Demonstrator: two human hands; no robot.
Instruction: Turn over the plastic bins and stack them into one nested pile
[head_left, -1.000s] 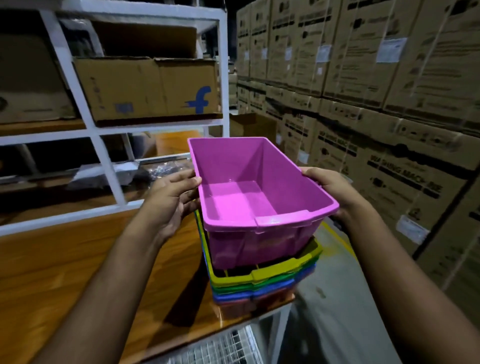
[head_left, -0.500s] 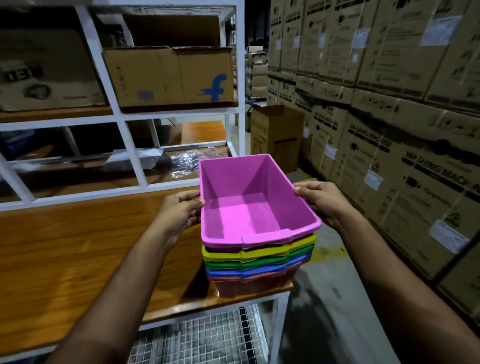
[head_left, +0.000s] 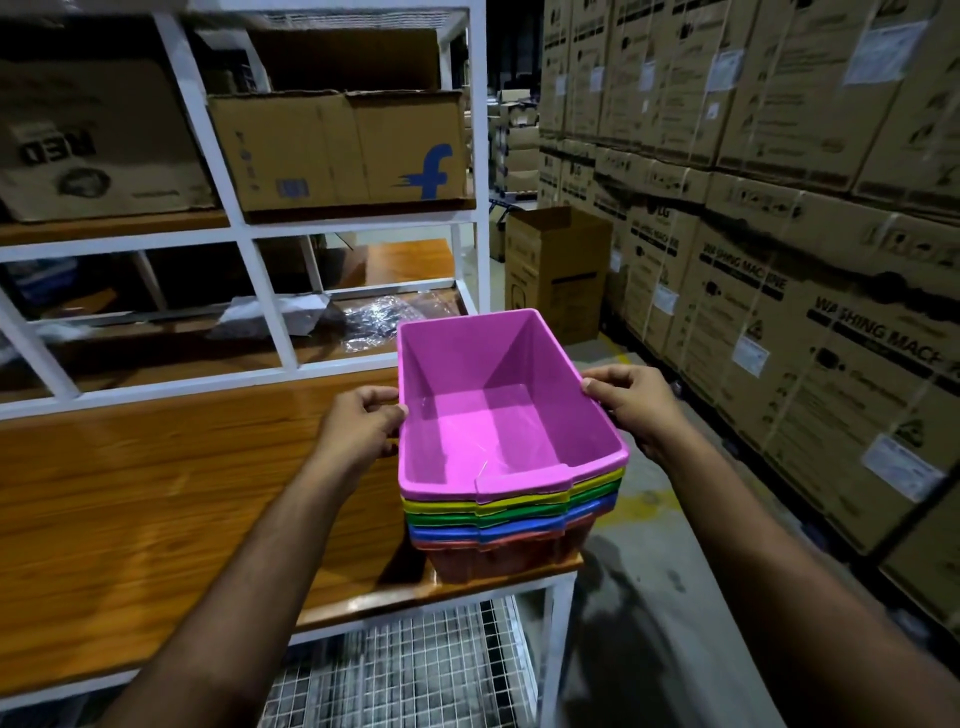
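hands on both long rims: my left hand (head_left: 363, 423) and right hand (head_left: 631, 402) are curled onto the pink bin (head_left: 498, 415), open side up, seated in the nested pile (head_left: 511, 519) at the table (head_left: 156, 493) corner, gripped evenly so it sits square.

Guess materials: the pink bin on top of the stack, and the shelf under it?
Pink rectangular bin: looks like moulded plastic, semi-gloss; thin rolled rim, soft sheen on the floor. Brown shelf board: wood or wood-look laminate, glossy; grain streaks and reflections, can't tell which.
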